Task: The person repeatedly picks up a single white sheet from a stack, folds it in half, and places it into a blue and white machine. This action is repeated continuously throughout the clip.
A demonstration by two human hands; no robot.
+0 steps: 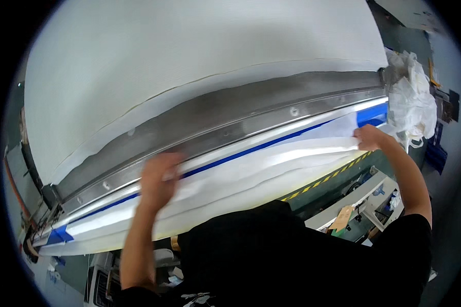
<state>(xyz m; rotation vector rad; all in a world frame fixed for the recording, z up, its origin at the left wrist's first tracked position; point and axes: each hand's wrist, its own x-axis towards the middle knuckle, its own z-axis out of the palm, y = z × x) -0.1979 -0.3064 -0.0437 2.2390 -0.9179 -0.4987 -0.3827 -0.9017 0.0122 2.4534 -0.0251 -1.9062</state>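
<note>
A long strip of white sheet material (pixel 261 162) lies in loose folds along the near side of a grey metal bar (pixel 230 134). At its right end, my right hand (pixel 371 138) has its fingers closed on the upper edge of the white sheet. My left hand (pixel 159 179), smeared by motion, is over the left part of the sheet close to the bar; its fingers are too blurred to read. Between bar and sheet runs a blue strip (pixel 251 150), wider at the right end. Beyond the bar spreads a large white sheet (pixel 205 41) with a wavy near edge.
A white plastic bag (pixel 412 97) bulges at the bar's right end. Below the sheet on the right are yellow-and-black striped tape (pixel 325 178) and a pale shelf (pixel 333 207) with small items. Cables and an orange rod (pixel 18 187) are at the far left.
</note>
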